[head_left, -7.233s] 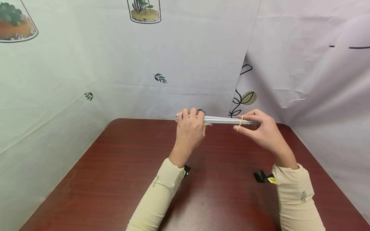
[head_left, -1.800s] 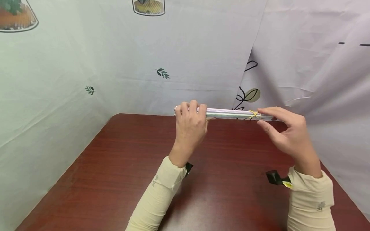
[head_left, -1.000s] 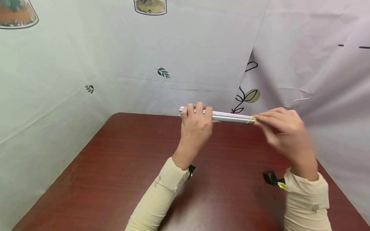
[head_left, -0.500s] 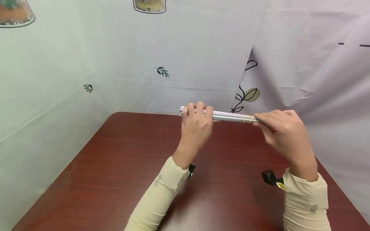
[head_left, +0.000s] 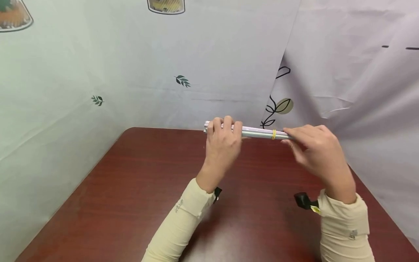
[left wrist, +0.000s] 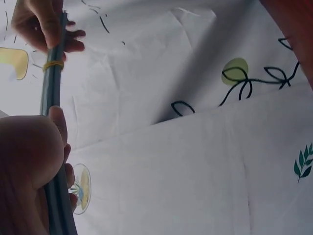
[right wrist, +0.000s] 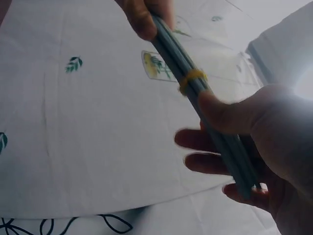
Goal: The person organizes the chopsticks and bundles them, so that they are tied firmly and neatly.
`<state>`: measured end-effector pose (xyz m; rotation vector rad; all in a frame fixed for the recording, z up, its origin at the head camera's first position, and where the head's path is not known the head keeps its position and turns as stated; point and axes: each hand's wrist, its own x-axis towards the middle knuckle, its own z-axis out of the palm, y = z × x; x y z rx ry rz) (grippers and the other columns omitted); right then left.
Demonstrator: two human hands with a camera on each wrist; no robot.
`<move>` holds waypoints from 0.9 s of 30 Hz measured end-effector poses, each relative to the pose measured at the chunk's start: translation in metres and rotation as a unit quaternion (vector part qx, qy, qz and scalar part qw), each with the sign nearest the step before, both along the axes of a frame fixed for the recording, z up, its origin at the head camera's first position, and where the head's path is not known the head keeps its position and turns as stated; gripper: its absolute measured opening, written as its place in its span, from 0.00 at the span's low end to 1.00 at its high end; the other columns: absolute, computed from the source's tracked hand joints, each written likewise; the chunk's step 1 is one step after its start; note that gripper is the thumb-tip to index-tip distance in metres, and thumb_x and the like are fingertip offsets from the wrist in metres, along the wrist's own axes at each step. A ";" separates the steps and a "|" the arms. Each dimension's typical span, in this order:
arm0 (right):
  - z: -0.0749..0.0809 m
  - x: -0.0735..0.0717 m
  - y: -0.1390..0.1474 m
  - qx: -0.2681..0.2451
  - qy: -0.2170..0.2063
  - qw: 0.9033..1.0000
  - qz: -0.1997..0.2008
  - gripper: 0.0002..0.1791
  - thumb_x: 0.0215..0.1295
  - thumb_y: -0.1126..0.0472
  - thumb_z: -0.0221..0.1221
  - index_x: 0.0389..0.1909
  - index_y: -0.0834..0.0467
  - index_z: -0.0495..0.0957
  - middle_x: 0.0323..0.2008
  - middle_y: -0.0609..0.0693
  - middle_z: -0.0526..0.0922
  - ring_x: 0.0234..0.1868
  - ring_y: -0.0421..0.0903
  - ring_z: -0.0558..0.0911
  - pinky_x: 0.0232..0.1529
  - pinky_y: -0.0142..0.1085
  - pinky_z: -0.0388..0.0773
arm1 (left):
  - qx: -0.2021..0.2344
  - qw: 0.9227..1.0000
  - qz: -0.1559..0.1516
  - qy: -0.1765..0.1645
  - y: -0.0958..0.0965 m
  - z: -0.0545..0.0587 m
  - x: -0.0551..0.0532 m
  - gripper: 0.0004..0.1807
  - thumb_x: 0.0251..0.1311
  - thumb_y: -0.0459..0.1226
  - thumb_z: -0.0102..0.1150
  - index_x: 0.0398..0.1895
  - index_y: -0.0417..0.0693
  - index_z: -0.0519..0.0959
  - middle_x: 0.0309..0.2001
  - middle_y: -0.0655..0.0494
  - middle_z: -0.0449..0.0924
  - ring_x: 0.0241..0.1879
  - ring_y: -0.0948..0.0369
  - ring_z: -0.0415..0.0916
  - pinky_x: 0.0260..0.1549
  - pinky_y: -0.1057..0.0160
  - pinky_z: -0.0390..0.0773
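Observation:
My left hand (head_left: 224, 140) grips a bundle of long, thin, pastel straw-like sticks (head_left: 255, 132) near its left end, with the fingers curled over the top. Pink and pale green show along the bundle, which is held nearly level above the table. A yellow rubber band (head_left: 274, 134) sits wound snugly around it, right of the middle. My right hand (head_left: 314, 149) pinches the right end between thumb and fingers. In the right wrist view, the thumb lies on the sticks just below the rubber band (right wrist: 192, 81), with the fingers behind them.
A dark red-brown wooden table (head_left: 157, 189) spreads beneath both hands. White cloth (head_left: 222, 65) printed with leaves and jars hangs behind it and along both sides. Black devices sit at the wrists, one below the right wrist (head_left: 302, 201).
The rubber band was stretched over my right fingers, then lay as crossed and separate loops. Now the loops sit together, farther left along the bundle. My left hand keeps its grip.

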<state>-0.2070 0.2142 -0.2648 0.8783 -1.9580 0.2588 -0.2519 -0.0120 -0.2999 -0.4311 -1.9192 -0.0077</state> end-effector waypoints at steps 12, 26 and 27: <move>-0.013 -0.009 -0.035 0.063 0.058 0.996 -0.027 0.26 0.78 0.49 0.46 0.45 0.68 0.82 0.32 0.59 0.83 0.28 0.57 0.82 0.20 0.46 0.72 | -0.037 0.999 0.001 0.017 0.013 -0.007 0.007 0.11 0.71 0.35 0.44 0.32 0.51 0.76 0.34 0.55 0.73 0.39 0.53 0.68 0.44 0.56 0.64; -0.011 -0.005 -0.019 0.047 0.026 0.998 -0.041 0.09 0.57 0.67 0.57 0.37 0.67 0.79 0.26 0.57 0.79 0.18 0.54 0.72 0.18 0.46 0.65 | -0.013 1.000 0.009 0.004 0.011 -0.008 0.005 0.12 0.70 0.30 0.42 0.30 0.50 0.74 0.33 0.54 0.72 0.38 0.52 0.68 0.44 0.56 0.64; -0.012 -0.005 -0.022 0.051 0.028 0.997 -0.045 0.09 0.58 0.67 0.57 0.38 0.67 0.79 0.26 0.57 0.78 0.17 0.54 0.70 0.17 0.45 0.64 | -0.013 1.000 0.009 0.003 0.012 -0.009 0.005 0.12 0.70 0.30 0.42 0.30 0.50 0.74 0.33 0.55 0.72 0.38 0.52 0.68 0.44 0.55 0.64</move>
